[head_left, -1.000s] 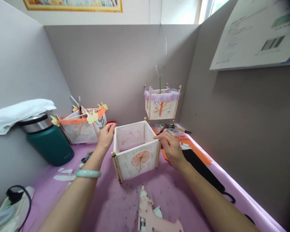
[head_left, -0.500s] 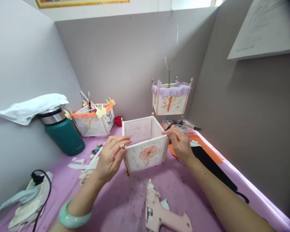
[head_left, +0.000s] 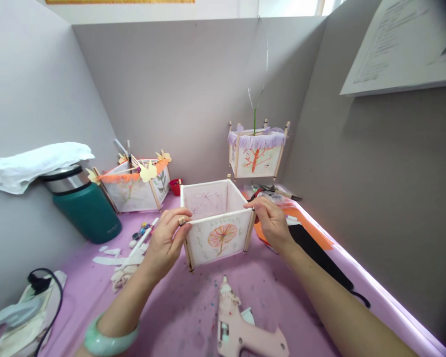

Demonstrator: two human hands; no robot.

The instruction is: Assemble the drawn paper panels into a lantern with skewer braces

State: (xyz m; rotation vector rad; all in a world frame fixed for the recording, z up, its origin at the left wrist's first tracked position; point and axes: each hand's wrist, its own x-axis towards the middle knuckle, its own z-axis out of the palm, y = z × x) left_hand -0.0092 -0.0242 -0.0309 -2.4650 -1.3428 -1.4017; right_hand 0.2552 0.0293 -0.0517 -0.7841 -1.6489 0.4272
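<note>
A white four-sided paper lantern frame with wooden corner sticks stands in front of me, its top uncovered. An orange and yellow flower is drawn on its near panel. My left hand pinches the near left corner around the stick's top. At the near right corner, the fingers of my right hand grip the rim and stick. A pale pink hot glue gun lies on the purple tablecloth just nearer to me, its nozzle pointing toward the lantern.
Behind stand a lantern with orange fringe and another with purple fringe. At left are a teal bottle, paper scraps and a power strip. Pliers and a black case lie at right. Grey partitions enclose the table.
The view has shifted slightly, so most things appear a little further left. Both hands keep their hold on the lantern's near corners.
</note>
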